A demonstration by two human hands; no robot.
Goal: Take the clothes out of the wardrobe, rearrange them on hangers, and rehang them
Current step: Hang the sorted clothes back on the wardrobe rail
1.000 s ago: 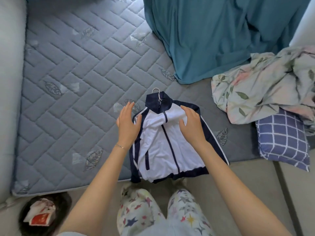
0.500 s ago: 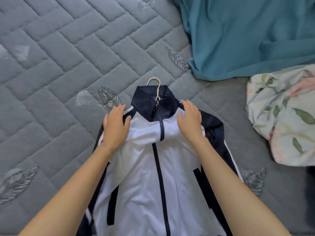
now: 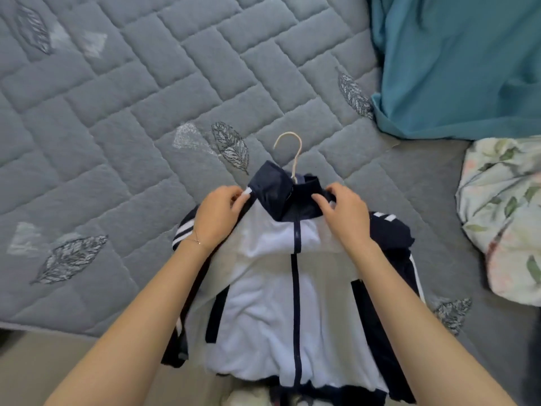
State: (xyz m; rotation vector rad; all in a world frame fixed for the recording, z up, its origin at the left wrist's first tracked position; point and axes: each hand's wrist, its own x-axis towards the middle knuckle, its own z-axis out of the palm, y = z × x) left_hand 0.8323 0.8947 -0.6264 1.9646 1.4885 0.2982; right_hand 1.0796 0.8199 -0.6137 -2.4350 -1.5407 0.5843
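Left hand (image 3: 218, 219), right hand (image 3: 347, 219) rose, pinching one jacket (image 3: 272, 312).

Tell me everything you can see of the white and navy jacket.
The jacket is a white track top with a navy stand-up collar, navy sleeves with white stripes, a navy hem and a dark zip closed up the front. The fabric looks soft and lightly creased. It lies front-up on the quilted grey mattress, its lower part reaching past the edge. A cream hanger hook sticks out of the collar. The left hand pinches a shoulder seam; the right hand grips the collar.
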